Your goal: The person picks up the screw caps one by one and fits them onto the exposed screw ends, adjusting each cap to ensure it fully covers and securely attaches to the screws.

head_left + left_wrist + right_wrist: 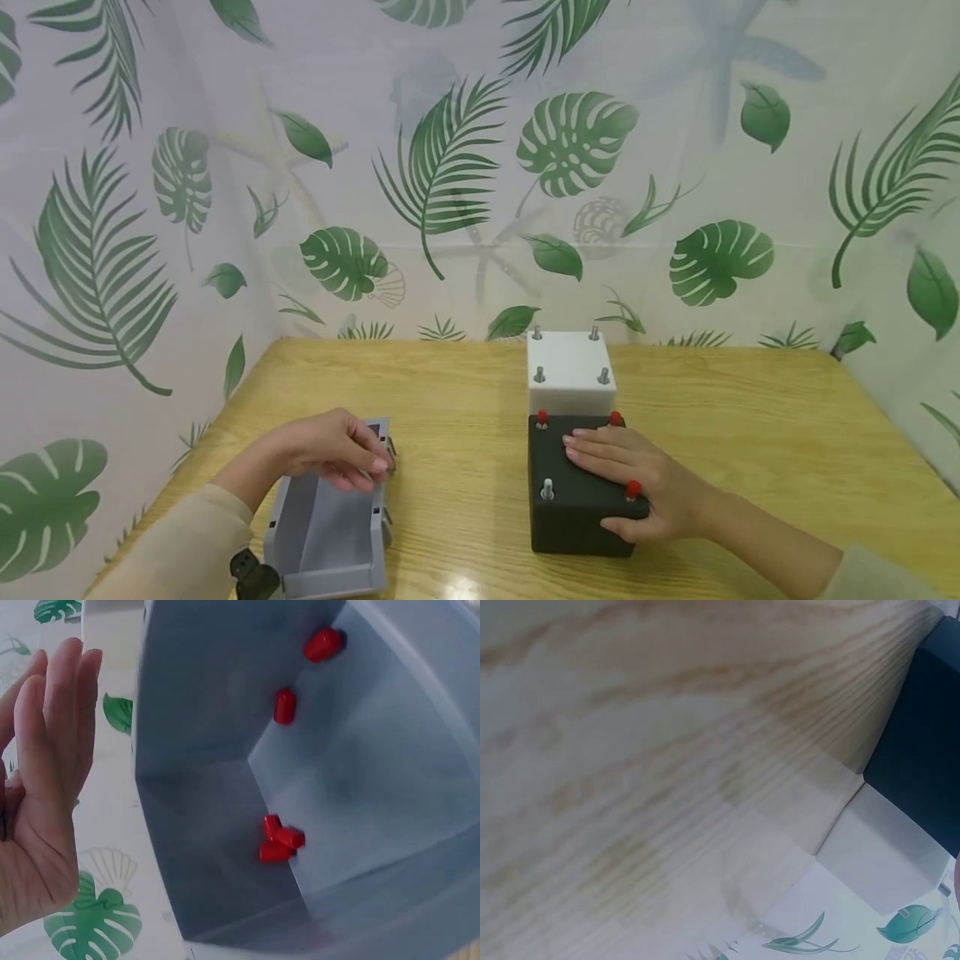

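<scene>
My left hand (341,454) is held over the grey bin (330,583), its fingers fairly straight in the left wrist view with nothing visible between them. Inside the bin lie several small red caps (285,706). On the right, my right hand (637,475) rests on a black block (573,529), straight fingers across its top and thumb against the near side. Red caps (633,490) cover three of the block's corner bolts. The near-left bolt (547,490) is bare. The right wrist view shows the side of the black block but barely any hand.
Directly behind the black block stands a white block (572,358) with bare metal bolts at its top corners. Both blocks and the bin sit on a wood-grain table (457,467). A leaf-patterned curtain (480,167) rises behind the table and along its sides.
</scene>
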Motion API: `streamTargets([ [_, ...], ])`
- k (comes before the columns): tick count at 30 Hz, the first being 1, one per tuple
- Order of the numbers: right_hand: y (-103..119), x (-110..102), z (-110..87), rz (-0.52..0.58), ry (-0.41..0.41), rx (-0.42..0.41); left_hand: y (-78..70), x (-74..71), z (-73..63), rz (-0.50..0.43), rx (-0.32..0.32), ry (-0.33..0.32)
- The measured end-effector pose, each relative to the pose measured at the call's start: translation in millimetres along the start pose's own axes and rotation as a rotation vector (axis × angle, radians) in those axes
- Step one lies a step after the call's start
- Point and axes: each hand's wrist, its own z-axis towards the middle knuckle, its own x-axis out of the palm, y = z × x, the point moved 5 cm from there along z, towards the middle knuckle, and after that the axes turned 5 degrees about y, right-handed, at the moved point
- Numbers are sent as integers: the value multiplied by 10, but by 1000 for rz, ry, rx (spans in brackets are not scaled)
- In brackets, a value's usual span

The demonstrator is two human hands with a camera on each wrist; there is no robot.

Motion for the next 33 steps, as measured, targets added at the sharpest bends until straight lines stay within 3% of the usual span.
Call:
streamTargets([
  [3,8,-12,0,1,2,2,45,-49,-34,27,-27,1],
  [12,12,-72,36,17,-8,17,124,-142,-30,82,-127,-99],
  [27,-15,-111,76,34,-10,9,361,84,221,186,-284,-160],
  [33,-13,-103,76,37,-10,11,436,144,261,196,-305,-186],
])
